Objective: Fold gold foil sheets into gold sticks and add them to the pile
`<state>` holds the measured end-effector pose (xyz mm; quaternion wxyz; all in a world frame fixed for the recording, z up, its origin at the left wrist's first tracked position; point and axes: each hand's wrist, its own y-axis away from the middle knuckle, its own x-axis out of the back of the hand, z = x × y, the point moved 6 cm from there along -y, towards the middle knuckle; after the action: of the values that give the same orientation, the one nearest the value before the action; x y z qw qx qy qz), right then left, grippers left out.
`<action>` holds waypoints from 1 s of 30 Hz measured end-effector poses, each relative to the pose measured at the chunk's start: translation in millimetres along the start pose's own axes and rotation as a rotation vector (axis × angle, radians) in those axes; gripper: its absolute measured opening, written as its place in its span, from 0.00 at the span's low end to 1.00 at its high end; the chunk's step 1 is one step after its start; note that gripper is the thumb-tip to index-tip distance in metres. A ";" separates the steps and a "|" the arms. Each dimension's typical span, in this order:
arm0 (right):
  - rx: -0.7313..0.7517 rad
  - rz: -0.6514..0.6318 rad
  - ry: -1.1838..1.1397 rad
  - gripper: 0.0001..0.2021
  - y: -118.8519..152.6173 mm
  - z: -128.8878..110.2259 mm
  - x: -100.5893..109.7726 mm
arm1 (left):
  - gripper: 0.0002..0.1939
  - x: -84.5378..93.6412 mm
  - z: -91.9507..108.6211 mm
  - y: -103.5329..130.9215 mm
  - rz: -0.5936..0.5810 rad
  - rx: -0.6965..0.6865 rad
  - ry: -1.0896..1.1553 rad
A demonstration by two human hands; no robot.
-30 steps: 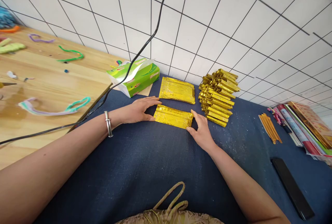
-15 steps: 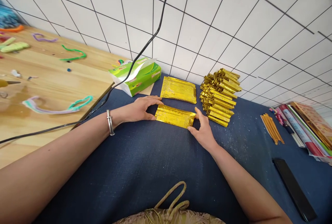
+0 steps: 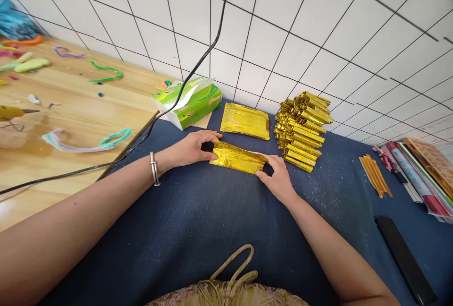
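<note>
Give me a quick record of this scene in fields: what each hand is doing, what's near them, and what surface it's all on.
left hand: pinching the left end of the gold foil sheet
right hand: pinching the right end of that sheet
behind sheet: flat stack of gold foil
right of stack: pile of folded gold pieces
surface: dark blue cloth
left side: green tissue box, wooden table
</note>
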<state>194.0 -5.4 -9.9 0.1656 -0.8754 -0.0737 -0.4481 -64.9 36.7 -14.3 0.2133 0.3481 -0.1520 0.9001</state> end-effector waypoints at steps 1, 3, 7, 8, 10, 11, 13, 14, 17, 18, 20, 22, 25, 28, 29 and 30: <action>0.003 0.009 -0.005 0.20 -0.1 0.2 0.2 | 0.17 -0.6 1.5 2.1 0.019 0.016 0.027; 0.004 0.029 -0.021 0.16 -0.1 0.1 1.0 | 0.14 -1.2 6.0 7.2 0.066 0.040 0.062; 0.029 0.051 -0.091 0.05 1.3 -5.1 3.7 | 0.08 0.3 23.7 18.2 0.155 0.008 -0.012; 0.043 0.059 -0.112 0.04 2.1 -7.1 4.6 | 0.07 1.2 29.1 21.1 0.171 -0.012 -0.043; 0.080 0.086 -0.149 0.04 3.6 -10.9 7.0 | 0.04 4.9 39.1 27.5 0.218 -0.055 -0.094; 0.099 0.100 -0.160 0.04 4.2 -12.4 8.1 | 0.03 6.1 43.4 31.0 0.227 -0.080 -0.120; 0.141 0.099 -0.159 0.06 4.5 -14.6 8.5 | 0.05 5.7 49.7 38.4 0.207 -0.136 -0.176; 0.166 0.078 -0.149 0.06 4.2 -15.7 7.6 | 0.06 3.6 51.3 42.1 0.173 -0.163 -0.208; 0.262 -0.058 -0.097 0.06 3.6 -20.3 1.4 | 0.09 -6.1 51.0 52.9 0.050 -0.223 -0.302; 0.295 -0.104 -0.076 0.06 4.2 -22.0 -0.4 | 0.09 -9.1 49.8 55.8 0.015 -0.230 -0.322; 0.343 -0.173 -0.033 0.08 6.6 -24.5 -2.2 | 0.10 -13.3 47.2 59.7 -0.039 -0.225 -0.332; 0.357 -0.209 0.001 0.09 10.2 -25.8 -1.7 | 0.10 -14.4 45.6 61.4 -0.071 -0.208 -0.312; 0.321 -0.228 0.007 0.10 15.8 -26.6 0.2 | 0.10 -13.1 45.0 61.1 -0.100 -0.186 -0.247; 0.256 -0.205 -0.018 0.10 17.6 -27.7 0.8 | 0.12 -12.7 43.6 58.4 -0.089 -0.156 -0.202; 0.231 -0.185 -0.022 0.10 16.7 -28.1 0.5 | 0.13 -13.0 42.5 56.9 -0.067 -0.141 -0.202; 0.205 -0.164 -0.019 0.11 15.2 -28.4 -0.1 | 0.14 -13.5 41.1 55.2 -0.036 -0.123 -0.212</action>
<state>176.6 -29.7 2.1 0.2163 -0.8492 -0.1921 -0.4419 -59.9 -32.0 -1.2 0.2330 0.4304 -0.2226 0.8432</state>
